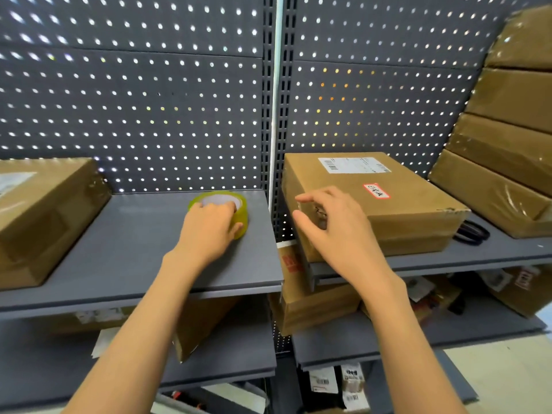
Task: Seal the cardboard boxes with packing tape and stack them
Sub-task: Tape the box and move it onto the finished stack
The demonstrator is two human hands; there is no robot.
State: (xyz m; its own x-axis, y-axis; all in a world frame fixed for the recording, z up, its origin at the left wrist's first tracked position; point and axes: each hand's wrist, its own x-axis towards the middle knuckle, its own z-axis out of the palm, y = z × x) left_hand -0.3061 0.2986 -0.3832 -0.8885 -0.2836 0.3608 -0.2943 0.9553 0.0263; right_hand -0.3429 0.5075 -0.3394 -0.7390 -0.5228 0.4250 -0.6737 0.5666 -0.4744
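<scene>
The left hand [210,222] gripped the tape roll [221,209] lying flat on the shelf [134,252], ready for lifting, while the right hand [331,231], fingers spread, reached toward the labelled cardboard box [388,204] to steady it

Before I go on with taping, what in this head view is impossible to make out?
- Tape roll: the left hand covers its near side, so any loose end is hidden.
- Labelled box: label text too small to read; the right hand hides its near left corner.
- Left box: cut off by the frame edge.
</scene>
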